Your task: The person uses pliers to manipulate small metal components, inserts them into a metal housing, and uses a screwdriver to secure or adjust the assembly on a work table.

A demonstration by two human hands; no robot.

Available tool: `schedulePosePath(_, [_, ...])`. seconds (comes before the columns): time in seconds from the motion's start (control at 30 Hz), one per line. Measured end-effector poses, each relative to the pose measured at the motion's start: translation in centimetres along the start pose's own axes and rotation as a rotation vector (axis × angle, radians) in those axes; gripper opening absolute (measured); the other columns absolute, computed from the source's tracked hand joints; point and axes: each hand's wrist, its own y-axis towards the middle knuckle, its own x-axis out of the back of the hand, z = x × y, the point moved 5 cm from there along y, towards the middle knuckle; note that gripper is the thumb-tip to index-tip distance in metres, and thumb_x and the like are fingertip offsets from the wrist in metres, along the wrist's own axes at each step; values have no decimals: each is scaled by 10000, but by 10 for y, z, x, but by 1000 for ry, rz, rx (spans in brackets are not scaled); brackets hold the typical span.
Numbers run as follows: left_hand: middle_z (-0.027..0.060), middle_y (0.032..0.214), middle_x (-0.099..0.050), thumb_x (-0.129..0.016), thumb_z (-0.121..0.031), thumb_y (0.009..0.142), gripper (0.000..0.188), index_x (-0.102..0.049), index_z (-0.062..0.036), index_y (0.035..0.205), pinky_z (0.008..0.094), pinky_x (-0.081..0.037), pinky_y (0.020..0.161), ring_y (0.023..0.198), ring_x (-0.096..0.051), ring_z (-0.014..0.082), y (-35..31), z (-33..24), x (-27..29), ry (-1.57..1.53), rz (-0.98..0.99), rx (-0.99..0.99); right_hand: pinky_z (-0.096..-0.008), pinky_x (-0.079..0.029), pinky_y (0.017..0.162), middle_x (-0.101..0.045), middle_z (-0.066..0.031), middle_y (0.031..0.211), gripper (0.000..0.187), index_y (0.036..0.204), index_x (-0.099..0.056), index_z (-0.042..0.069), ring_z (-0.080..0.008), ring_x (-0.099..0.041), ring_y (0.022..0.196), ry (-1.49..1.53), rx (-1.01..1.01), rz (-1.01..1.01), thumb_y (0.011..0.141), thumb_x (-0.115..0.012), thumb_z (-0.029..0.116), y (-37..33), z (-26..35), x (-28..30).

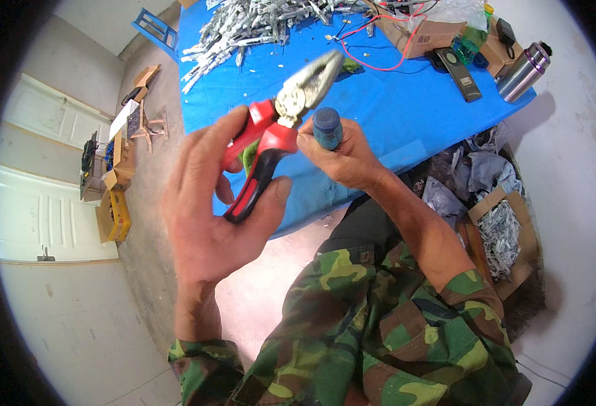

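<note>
pliers left of cylinder

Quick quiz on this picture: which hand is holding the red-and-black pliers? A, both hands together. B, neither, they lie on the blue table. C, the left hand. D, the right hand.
C: the left hand grips the pliers by their handles, lifted above the blue table, while the right hand holds a small dark blue cylinder instead.
</note>
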Motion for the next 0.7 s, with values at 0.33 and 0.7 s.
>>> schedulePosePath(0.33, [121, 1097, -697, -864, -109, 758, 637, -645, -28, 1351, 339, -568, 696, 843, -683, 231, 1, 6, -9, 99, 197, 112, -292, -498, 719, -649, 19, 886, 128, 1090, -696, 9, -43, -503, 847, 58, 61, 20, 1005, -683, 104, -1, 5, -4])
schedulePosePath(0.7, [162, 1101, -705, -852, -157, 774, 629, -640, -42, 1354, 399, -601, 731, 878, -719, 315, 0, -7, -21, 190, 299, 73, -279, -505, 743, -665, 35, 931, 161, 1146, -690, 12, -40, -530, 871, 54, 97, 66, 1024, -654, 111, -1, 5, -3])
